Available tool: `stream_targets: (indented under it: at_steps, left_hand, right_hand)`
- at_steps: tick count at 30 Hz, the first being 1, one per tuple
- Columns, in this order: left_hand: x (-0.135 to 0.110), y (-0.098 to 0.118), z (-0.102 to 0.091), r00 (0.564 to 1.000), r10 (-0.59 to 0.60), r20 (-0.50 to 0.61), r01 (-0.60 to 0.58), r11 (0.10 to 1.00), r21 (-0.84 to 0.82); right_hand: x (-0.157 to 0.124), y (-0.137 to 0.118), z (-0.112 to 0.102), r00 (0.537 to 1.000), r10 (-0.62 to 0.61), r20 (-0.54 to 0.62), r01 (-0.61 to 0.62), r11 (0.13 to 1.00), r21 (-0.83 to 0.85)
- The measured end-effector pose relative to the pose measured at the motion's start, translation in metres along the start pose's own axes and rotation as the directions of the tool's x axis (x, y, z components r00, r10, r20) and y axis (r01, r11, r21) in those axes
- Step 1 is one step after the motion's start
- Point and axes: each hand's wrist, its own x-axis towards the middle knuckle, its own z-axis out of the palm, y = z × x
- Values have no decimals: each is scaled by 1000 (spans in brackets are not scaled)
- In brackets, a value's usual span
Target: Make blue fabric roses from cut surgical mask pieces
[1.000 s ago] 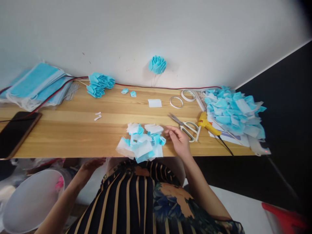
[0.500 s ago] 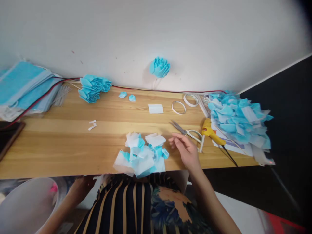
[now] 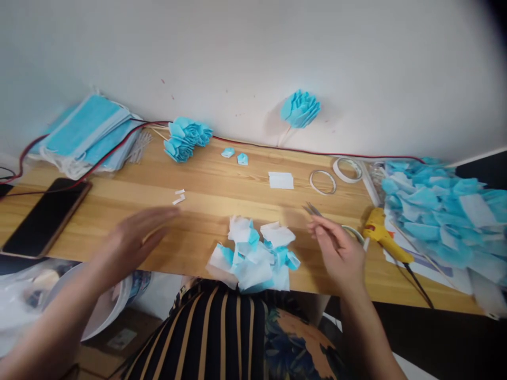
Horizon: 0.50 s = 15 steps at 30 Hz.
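Note:
My left hand [image 3: 137, 240] is over the left part of the wooden table, its fingers stretched out and holding nothing; motion blurs it a little. My right hand [image 3: 340, 250] hovers by the scissors [image 3: 314, 209], fingers loosely bent and apart from the thumb, with nothing visible in it. The hand hides most of the scissors; the blade tips and part of a pale handle show. Between my hands, near the front edge, lies a loose pile of white and light blue fabric pieces [image 3: 255, 264].
Blue masks [image 3: 83, 126] and a phone [image 3: 45, 219] lie left. Behind are blue fabric flowers [image 3: 184, 140], two folded petals, white slips [image 3: 281, 180] and tape rolls [image 3: 347, 170]. A yellow glue gun [image 3: 384, 237] and a petal heap [image 3: 439, 206] lie right. A bucket stands below left.
My left hand has come up from below the table edge to above the tabletop. My right hand has shifted slightly right, over the scissors. The view has swung left.

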Motion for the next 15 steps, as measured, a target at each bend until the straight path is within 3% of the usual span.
stream_targets:
  at_steps: [3,5,10,15]
  left_hand:
    - [40,-16,13,997,23,-69,-16,995,102]
    - [50,-27,26,998,53,-36,-47,990,133]
    - [53,-45,45,983,181,37,-185,954,236]
    - [49,-51,44,981,190,22,-191,958,214]
  right_hand:
    - [-12,7,-16,998,3,-61,-9,996,-86]
    - [-21,11,-27,994,26,-102,-38,992,-120]
    - [-38,18,-42,982,-10,-187,-35,971,-237]
    - [-43,30,-48,977,-175,-121,110,903,-416]
